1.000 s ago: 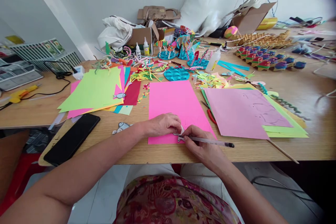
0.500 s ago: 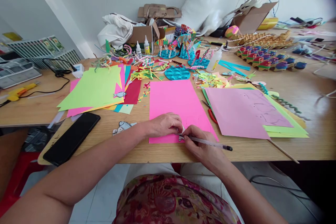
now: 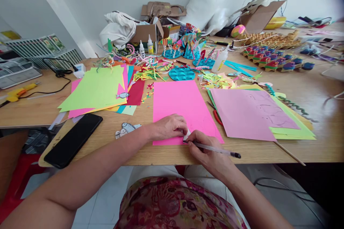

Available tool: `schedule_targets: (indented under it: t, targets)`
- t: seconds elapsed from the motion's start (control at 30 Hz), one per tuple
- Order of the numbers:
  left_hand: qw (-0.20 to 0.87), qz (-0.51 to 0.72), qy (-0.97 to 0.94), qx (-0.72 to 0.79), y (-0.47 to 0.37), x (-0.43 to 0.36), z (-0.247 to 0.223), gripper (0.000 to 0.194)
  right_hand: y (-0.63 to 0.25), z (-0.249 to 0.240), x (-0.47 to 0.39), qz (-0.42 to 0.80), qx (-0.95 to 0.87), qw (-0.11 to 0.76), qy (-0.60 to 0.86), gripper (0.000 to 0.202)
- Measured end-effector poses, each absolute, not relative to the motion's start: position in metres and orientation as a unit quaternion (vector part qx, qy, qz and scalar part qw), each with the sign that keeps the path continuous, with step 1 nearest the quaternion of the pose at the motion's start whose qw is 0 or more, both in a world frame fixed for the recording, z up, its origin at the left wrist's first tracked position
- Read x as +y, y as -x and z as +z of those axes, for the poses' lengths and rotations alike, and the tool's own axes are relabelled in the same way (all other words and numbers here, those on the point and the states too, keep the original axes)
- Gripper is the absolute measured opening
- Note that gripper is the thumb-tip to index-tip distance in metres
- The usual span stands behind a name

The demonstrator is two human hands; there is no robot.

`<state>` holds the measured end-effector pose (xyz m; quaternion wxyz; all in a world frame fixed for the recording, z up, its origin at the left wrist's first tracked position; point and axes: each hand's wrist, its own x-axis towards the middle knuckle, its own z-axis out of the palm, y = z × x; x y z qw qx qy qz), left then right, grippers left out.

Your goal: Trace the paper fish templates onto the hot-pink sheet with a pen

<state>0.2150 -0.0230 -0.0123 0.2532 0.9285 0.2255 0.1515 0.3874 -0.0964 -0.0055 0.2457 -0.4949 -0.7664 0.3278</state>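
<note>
A bright pink sheet (image 3: 176, 100) lies in front of me at the table's near edge. On its lower part is a small white paper cutout (image 3: 187, 136), mostly covered by my fingers. My left hand (image 3: 172, 127) rests on the sheet with fingers curled, its fingertips at the cutout. My right hand (image 3: 205, 146) grips a clear pen (image 3: 219, 149) with a black end, its tip hidden at the cutout's lower edge. Grey fish cutouts (image 3: 127, 128) lie on the wood left of the sheet, and another fish cutout (image 3: 123, 95) sits on green paper (image 3: 94, 87).
A black phone (image 3: 73, 140) lies at the left. Red-handled scissors (image 3: 217, 117) are partly under lilac paper (image 3: 239, 111) at the right, beside a wooden stick (image 3: 290, 153). Behind are paper scraps, glue bottles (image 3: 220, 60), and a blue-painted tray (image 3: 182, 73).
The pen's black end has moved slightly right and down with my right hand. More of the white cutout shows between my hands. My left hand has hardly moved.
</note>
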Motion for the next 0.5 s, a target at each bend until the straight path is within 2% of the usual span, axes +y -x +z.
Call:
schedule_targets:
  t: [0.5]
  targets:
    - [0.242, 0.137, -0.925, 0.259, -0.2184, -0.0299, -0.0067, 0.005, -0.3884, -0.0062, -0.1001, 0.333, -0.773, 0.259, 0.474, 0.009]
